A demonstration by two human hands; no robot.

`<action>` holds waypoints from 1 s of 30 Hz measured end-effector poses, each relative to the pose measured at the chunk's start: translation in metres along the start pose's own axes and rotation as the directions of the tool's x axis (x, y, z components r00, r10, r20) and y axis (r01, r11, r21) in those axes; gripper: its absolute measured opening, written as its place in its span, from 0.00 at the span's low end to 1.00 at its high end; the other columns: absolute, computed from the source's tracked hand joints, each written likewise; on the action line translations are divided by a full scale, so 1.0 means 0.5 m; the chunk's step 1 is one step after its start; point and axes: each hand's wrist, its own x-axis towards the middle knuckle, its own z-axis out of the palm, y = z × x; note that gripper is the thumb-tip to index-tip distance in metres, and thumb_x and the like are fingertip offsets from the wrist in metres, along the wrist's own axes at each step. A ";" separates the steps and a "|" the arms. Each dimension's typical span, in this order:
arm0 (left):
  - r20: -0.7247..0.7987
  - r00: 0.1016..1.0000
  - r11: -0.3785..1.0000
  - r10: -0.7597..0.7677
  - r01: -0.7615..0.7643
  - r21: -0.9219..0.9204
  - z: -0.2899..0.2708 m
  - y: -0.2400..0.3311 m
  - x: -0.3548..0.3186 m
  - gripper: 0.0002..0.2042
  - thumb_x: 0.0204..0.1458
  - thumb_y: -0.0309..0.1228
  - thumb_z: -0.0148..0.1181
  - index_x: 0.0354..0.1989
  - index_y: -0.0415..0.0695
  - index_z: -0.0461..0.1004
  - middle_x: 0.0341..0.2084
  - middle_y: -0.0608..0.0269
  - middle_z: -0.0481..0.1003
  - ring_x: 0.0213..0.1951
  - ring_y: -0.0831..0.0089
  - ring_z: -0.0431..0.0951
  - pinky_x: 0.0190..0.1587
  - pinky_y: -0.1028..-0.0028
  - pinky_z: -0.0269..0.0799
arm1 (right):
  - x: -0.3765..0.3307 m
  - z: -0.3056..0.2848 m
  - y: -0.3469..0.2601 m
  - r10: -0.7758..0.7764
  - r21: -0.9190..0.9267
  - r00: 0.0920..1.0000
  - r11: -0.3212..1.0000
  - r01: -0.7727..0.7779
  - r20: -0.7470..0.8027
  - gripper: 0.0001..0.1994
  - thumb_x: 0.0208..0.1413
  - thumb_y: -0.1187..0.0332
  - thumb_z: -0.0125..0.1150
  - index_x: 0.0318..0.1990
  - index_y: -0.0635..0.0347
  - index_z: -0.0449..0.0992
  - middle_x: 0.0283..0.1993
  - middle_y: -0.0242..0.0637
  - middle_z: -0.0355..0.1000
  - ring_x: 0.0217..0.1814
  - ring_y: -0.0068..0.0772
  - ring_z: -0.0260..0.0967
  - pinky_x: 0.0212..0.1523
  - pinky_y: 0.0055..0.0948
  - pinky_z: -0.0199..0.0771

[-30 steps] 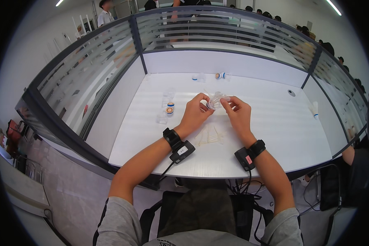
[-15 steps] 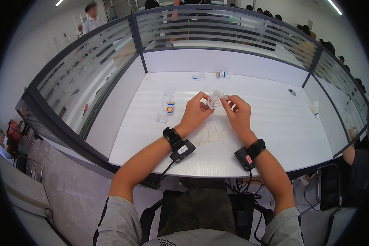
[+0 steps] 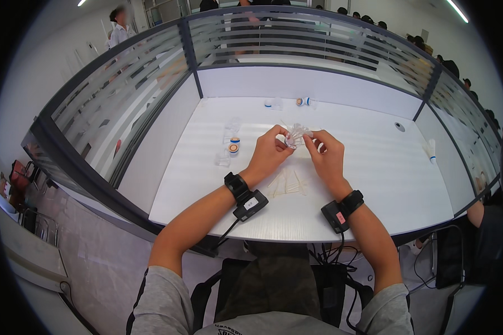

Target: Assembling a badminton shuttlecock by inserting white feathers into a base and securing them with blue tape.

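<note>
Over the middle of the desk, my left hand (image 3: 269, 155) is closed round a small clear plastic container (image 3: 291, 140) held tilted. Thin pale sticks (image 3: 301, 130) fan out from its mouth towards my right hand. The thumb and fingers of my right hand (image 3: 328, 159) are pinched together at the ends of these sticks; what exactly lies between the fingertips is too small to make out. Below both hands, several thin pale sticks (image 3: 286, 183) lie loosely scattered on the white desktop.
Left of my hands lie blue-and-white round lids (image 3: 233, 148) and clear plastic containers (image 3: 222, 160). More capped containers (image 3: 303, 102) rest near the back panel. A white tube-like item with a blue end (image 3: 431, 151) lies by the right partition (image 3: 436, 133).
My hands stay together at the container, with only slight finger movement. The whole view has shifted a little.
</note>
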 end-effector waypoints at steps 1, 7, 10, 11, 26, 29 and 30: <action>-0.001 1.000 1.000 -0.001 0.001 0.000 -0.001 0.000 0.000 0.14 0.54 0.21 0.67 0.46 0.38 0.69 0.33 0.58 0.81 0.33 0.79 0.82 0.35 0.77 0.78 | 0.000 0.001 0.001 0.000 0.001 1.000 1.000 0.000 0.001 0.04 0.56 0.72 0.70 0.36 0.63 0.82 0.30 0.35 0.78 0.24 0.23 0.69 0.22 0.25 0.64; 0.003 1.000 1.000 0.002 -0.002 -0.026 0.004 0.004 -0.002 0.14 0.53 0.20 0.67 0.44 0.37 0.68 0.33 0.58 0.81 0.32 0.77 0.83 0.34 0.77 0.79 | -0.002 0.000 0.003 0.033 0.020 0.999 0.999 -0.033 0.005 0.06 0.57 0.70 0.70 0.33 0.64 0.81 0.25 0.31 0.75 0.23 0.16 0.66 0.21 0.21 0.60; 0.001 1.000 1.000 0.018 -0.018 -0.006 0.004 0.003 -0.003 0.14 0.53 0.19 0.67 0.43 0.37 0.68 0.33 0.58 0.80 0.32 0.76 0.83 0.34 0.77 0.80 | -0.002 0.002 0.005 0.052 0.036 0.999 0.998 -0.052 0.010 0.07 0.57 0.70 0.70 0.33 0.64 0.81 0.24 0.30 0.74 0.22 0.15 0.63 0.20 0.20 0.59; 0.009 1.000 1.000 0.019 -0.019 -0.010 0.003 0.003 -0.003 0.14 0.53 0.19 0.67 0.43 0.37 0.68 0.33 0.58 0.80 0.32 0.76 0.83 0.34 0.77 0.80 | -0.002 0.002 0.002 0.052 0.047 0.999 0.998 -0.052 0.011 0.07 0.57 0.70 0.70 0.32 0.64 0.81 0.24 0.29 0.74 0.22 0.14 0.62 0.20 0.20 0.58; -0.103 0.993 0.993 0.053 -0.042 0.107 0.007 -0.001 -0.002 0.15 0.55 0.24 0.68 0.44 0.36 0.66 0.28 0.56 0.80 0.29 0.77 0.82 0.31 0.79 0.77 | 0.002 0.003 0.012 0.264 0.122 0.959 0.954 -0.275 0.098 0.11 0.56 0.65 0.71 0.40 0.64 0.82 0.31 0.35 0.78 0.30 0.23 0.70 0.26 0.25 0.67; -0.182 0.983 0.993 0.018 0.005 0.120 0.006 -0.003 0.004 0.17 0.55 0.28 0.69 0.45 0.36 0.66 0.26 0.56 0.80 0.27 0.77 0.81 0.29 0.78 0.75 | -0.001 -0.003 0.028 0.193 0.030 0.976 0.980 -0.197 0.098 0.16 0.56 0.63 0.72 0.47 0.63 0.80 0.39 0.39 0.79 0.35 0.27 0.72 0.32 0.29 0.71; -0.206 0.979 0.994 -0.002 0.024 0.106 0.006 -0.004 0.006 0.18 0.55 0.29 0.69 0.45 0.36 0.66 0.25 0.57 0.79 0.26 0.77 0.81 0.28 0.78 0.75 | -0.003 -0.010 0.033 0.135 -0.049 0.984 0.990 -0.130 0.115 0.19 0.56 0.62 0.72 0.51 0.63 0.78 0.42 0.40 0.79 0.37 0.30 0.73 0.35 0.31 0.73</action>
